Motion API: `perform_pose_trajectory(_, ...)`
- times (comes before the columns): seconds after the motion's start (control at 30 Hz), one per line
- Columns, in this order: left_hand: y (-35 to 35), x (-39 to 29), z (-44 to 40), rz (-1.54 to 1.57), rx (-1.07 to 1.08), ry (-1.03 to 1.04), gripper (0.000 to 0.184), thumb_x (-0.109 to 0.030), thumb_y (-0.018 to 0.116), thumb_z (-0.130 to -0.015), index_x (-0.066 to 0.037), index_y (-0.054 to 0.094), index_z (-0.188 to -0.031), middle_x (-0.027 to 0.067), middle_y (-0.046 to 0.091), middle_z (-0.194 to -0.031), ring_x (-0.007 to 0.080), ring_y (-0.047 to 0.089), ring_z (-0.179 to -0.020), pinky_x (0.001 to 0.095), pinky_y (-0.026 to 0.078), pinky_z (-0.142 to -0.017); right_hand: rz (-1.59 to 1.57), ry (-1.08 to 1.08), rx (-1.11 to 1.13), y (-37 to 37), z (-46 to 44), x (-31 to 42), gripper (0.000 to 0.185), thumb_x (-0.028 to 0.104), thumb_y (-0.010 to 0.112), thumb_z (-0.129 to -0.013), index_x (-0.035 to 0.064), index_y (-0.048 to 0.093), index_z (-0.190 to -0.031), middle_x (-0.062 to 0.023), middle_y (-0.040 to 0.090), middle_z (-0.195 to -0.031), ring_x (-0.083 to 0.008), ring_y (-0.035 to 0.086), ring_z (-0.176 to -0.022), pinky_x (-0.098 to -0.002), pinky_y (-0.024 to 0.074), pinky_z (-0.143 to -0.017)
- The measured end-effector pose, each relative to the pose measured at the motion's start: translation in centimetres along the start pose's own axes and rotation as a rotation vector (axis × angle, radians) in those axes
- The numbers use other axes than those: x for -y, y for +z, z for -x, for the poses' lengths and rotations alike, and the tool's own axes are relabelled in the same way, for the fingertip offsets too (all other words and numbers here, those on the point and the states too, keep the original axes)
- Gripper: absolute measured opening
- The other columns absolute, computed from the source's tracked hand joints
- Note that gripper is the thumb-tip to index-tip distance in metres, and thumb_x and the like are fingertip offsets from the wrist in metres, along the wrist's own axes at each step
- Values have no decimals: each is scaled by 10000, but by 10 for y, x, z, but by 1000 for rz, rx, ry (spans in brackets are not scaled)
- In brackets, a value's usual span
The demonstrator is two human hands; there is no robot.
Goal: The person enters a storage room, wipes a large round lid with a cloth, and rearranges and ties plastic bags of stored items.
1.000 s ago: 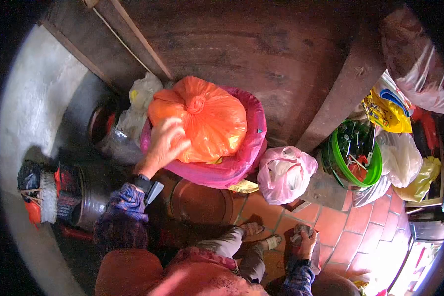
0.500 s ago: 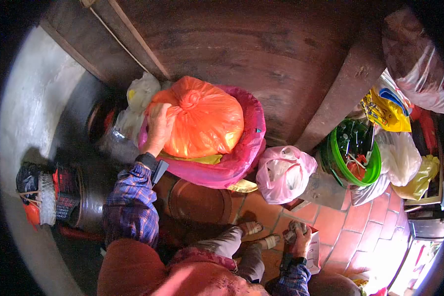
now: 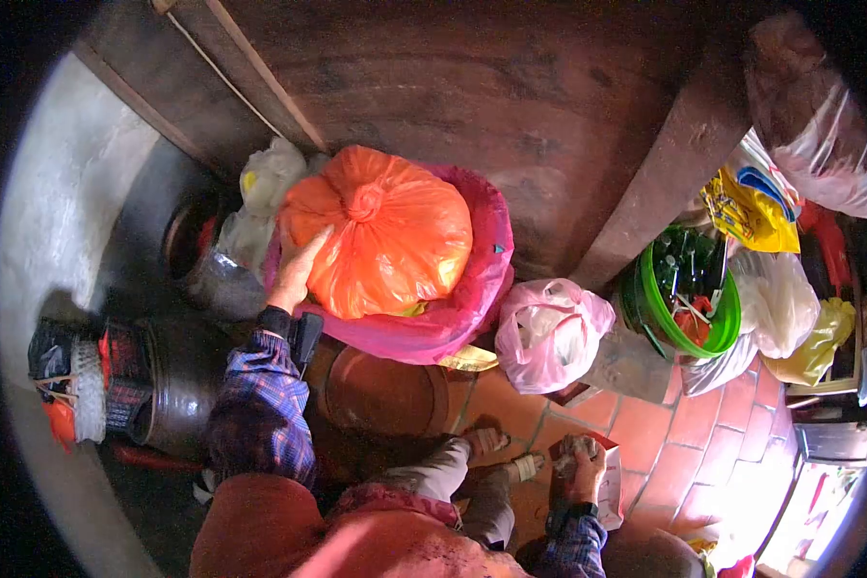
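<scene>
A big orange plastic bag, knotted on top and bulging, sits in a pink-magenta bag-lined container. My left hand lies against the orange bag's left side, fingers stretched along it and not closed round it. Low on the right, my right hand is closed beside a red and white box. Something greyish shows at its fingers, too unclear to name. Just right of the pink container stands a pale pink plastic bag with white contents.
A round brown lid lies on the tiled floor before me. To the right is a green bucket of dark bottles, with several bags beyond. Dark jars stand left. A wooden beam slants down behind.
My left hand has shifted down and left along the orange bag, its fingers straighter. The bag looks fuller on its left side. My right hand has stayed near the box.
</scene>
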State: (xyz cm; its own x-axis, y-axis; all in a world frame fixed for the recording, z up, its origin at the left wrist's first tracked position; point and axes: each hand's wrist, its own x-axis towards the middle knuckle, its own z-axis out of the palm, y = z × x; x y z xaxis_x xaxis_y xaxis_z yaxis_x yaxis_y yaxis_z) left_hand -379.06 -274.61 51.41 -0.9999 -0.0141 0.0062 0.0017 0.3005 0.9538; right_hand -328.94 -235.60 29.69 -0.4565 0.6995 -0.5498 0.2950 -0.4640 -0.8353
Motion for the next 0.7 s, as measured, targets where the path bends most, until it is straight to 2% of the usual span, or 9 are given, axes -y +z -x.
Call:
perform_pose_trajectory(0.03,1,4,3,135,58,-77,962,-364,801,-744,-22,260,-1462,172,339,-1467,265,277,-1388,374,275,-1131,79,-6,5,4,4,10,379,121,699,-807,5,564,-1142,-76,619,-1025,-187,578,-908,-329,499,-801)
perform_pose_trajectory(0.1,5,-8,10,-169,-101,173,962,-250,792,-770,-44,187,-1490,151,306,-1489,245,315,-1362,371,293,-1124,153,-17,16,9,2,13,372,117,700,-815,2,564,-1141,-77,620,-1027,-185,580,-905,-325,501,-796)
perform_pose_trajectory(0.13,7,-16,15,-171,-104,175,962,-250,792,-770,-44,187,-1490,151,306,-1489,245,315,-1362,371,293,-1124,59,15,20,11,1,11,365,108,696,-818,3,563,-1142,-77,621,-1026,-183,581,-903,-321,503,-793)
perform_pose_trajectory(0.23,19,-43,33,-48,-143,221,827,-14,701,-821,-39,208,-1485,137,320,-1486,220,359,-1330,340,316,-1110,-24,43,23,10,-7,-3,355,95,689,-823,10,560,-1143,-77,621,-1022,-178,582,-897,-316,503,-790)
perform_pose_trajectory(0.27,21,-46,36,-50,-149,222,827,-14,701,-821,-39,208,-1485,137,320,-1486,220,359,-1330,340,316,-1110,-17,36,18,9,-8,-7,352,91,686,-826,16,558,-1145,-76,620,-1020,-175,581,-894,-314,503,-789)
perform_pose_trajectory(0.33,29,-53,45,-14,-203,429,817,6,687,-825,-43,211,-1487,126,324,-1485,207,366,-1321,339,316,-1108,56,1,36,9,-8,-5,334,67,650,-819,24,558,-1137,-86,617,-1007,-196,597,-866,-334,520,-757)
perform_pose_trajectory(0.4,33,-59,53,76,-206,443,816,39,664,-831,-53,197,-1494,120,311,-1493,199,345,-1332,338,300,-1114,130,-39,58,9,-6,1,321,43,615,-812,33,559,-1128,-95,614,-994,-217,613,-838,-354,538,-725)
perform_pose_trajectory(0.5,40,-75,64,164,-205,482,821,54,642,-841,-64,174,-1506,112,291,-1505,197,307,-1356,337,257,-1132,147,-13,56,6,-7,-1,313,70,662,-819,17,568,-1113,-71,613,-1009,-174,580,-887,-318,501,-786)
perform_pose_trajectory(0.7,40,-71,66,196,-170,514,787,6,638,-864,-52,182,-1503,121,306,-1497,197,322,-1346,345,270,-1125,82,-13,59,23,7,20,319,87,661,-819,23,556,-1114,-64,607,-986,-168,566,-874,-323,499,-777)
